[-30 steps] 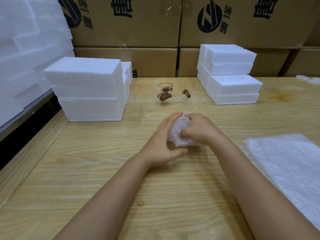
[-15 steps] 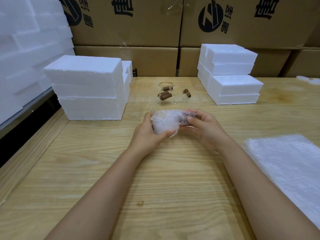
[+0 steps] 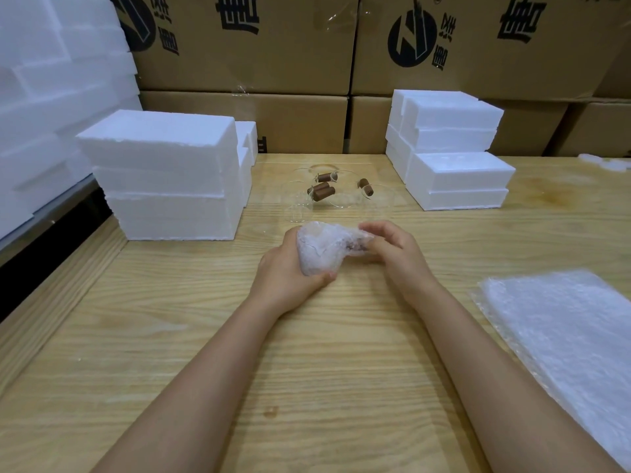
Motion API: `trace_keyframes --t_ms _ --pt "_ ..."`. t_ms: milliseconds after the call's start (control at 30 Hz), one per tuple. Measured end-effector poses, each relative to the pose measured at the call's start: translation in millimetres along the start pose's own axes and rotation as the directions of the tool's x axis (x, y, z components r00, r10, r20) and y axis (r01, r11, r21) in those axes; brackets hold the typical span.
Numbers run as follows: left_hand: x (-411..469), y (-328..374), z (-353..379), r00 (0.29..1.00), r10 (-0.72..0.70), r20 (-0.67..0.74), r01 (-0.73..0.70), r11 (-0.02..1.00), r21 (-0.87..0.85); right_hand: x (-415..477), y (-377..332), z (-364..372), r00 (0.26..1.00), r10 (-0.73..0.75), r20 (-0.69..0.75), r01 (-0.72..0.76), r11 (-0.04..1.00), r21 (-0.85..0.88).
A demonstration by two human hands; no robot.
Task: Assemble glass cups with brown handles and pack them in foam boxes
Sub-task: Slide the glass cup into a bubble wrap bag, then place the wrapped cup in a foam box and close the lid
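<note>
A cup wrapped in bubble wrap point(image 3: 322, 249) is held just above the middle of the wooden table point(image 3: 191, 336). My left hand point(image 3: 290, 278) grips the bundle from below and the left. My right hand point(image 3: 396, 250) pinches its right end, where a dark brown handle shows faintly through the wrap. Behind the hands, several clear glass cups with brown handles point(image 3: 324, 191) lie on the table. White foam boxes are stacked at the left point(image 3: 164, 175) and at the right point(image 3: 454, 165).
A pile of bubble wrap sheets point(image 3: 563, 336) lies at the right, near my right forearm. Cardboard cartons point(image 3: 273, 63) form a wall along the table's back. More foam blocks point(image 3: 51, 97) rise at the far left, beyond the table's raised wooden edge.
The wrapped cup has been lifted off the table and turned. My right hand moved from on top of the bundle to its right end. My left hand shifted under it.
</note>
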State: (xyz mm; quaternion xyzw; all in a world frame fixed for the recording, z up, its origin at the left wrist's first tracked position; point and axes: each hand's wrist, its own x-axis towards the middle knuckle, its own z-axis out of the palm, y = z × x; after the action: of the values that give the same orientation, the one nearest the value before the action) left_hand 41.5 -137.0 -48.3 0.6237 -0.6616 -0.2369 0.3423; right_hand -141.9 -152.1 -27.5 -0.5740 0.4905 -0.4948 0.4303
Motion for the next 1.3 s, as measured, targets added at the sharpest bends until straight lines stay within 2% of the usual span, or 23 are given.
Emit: trace_keyframes --t_ms 67,167,267,400,667,933,1167,1300 --pt "1 0 1 0.999 -0.01 -0.043 0.01 1.0 -0.01 5 3 -4 0.969 -0.091 -0.231 0.046 0.98 -0.193" --pt "4 -2 1 0.995 -0.032 -0.099 0.031 0.999 -0.015 27 11 -12 0.871 -0.111 -0.478 -0.105 0.909 -0.403" --pt "5 -4 3 0.993 -0.04 -0.11 0.039 0.999 -0.014 58 17 -19 0.799 -0.027 -0.601 -0.321 0.826 -0.463" --pt "8 -5 4 0.991 -0.031 -0.132 0.032 0.999 0.007 100 25 -37 0.722 -0.043 -0.691 -0.442 0.739 -0.508" --pt "12 -7 6 0.986 -0.004 -0.165 0.013 0.998 0.054 139 48 -79 0.689 -0.035 -0.724 -0.555 0.617 -0.558" --pt "11 -6 6 0.984 -0.005 -0.179 0.016 0.998 0.059 136 53 -93 0.679 -0.08 -0.73 -0.553 0.598 -0.58" --pt "11 -5 6 0.985 -0.011 -0.175 0.022 0.998 0.063 125 51 -101 0.778 -0.127 -0.615 -0.496 0.477 -0.726" --pt "11 -5 5 0.985 -0.024 -0.168 0.035 0.997 0.065 120 43 -102 0.809 -0.155 -0.566 -0.459 0.435 -0.775"
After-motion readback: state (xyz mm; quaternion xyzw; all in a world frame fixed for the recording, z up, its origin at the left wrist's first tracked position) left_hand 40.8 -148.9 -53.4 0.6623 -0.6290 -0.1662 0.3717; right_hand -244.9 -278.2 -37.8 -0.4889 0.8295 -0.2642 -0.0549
